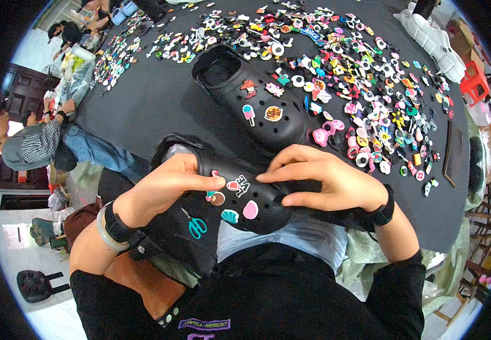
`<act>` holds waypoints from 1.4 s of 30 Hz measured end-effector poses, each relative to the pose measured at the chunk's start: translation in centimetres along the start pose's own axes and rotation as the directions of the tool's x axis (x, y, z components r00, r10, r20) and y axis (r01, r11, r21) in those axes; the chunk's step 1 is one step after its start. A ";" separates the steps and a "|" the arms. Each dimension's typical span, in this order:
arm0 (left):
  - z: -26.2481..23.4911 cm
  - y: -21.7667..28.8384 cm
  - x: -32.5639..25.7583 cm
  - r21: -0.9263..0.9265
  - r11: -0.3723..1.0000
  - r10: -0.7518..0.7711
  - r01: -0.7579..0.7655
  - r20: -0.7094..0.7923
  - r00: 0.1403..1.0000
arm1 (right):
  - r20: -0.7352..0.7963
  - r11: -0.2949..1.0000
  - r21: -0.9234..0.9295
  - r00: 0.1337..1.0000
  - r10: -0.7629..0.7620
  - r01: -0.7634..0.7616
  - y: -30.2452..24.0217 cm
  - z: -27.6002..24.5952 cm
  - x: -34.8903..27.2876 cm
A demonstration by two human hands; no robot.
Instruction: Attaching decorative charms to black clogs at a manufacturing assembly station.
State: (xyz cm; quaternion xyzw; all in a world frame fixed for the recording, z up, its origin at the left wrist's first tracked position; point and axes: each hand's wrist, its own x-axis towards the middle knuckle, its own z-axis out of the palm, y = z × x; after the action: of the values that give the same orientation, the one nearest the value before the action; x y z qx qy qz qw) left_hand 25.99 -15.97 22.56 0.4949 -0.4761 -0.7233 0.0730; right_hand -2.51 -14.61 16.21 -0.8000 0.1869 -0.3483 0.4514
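Fitting charms to black clog (257, 212) | left hand (163, 190) closed round its side | right hand (325, 178) fingertips pinching red-white charm (238, 184) | next judged: firm press into hole

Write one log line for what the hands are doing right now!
left hand: grips black clog | right hand: fingertips press charm on clog | second clog: on table

My left hand (163, 190) and right hand (325, 178) sit close together, fingers bent and tips pointing at each other, both wrists turned in
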 end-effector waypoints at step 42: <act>1.9 1.7 3.7 -0.128 0.990 -0.021 0.054 0.249 0.968 | -0.045 0.986 0.111 0.991 0.127 -0.122 -0.4 -0.1 0.8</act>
State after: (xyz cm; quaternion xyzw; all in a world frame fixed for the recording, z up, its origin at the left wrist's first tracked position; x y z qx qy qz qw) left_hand 22.02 -17.87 21.55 0.4037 -0.4225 -0.8108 0.0324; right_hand -2.08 -14.95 16.88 -0.7519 0.2292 -0.3497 0.5098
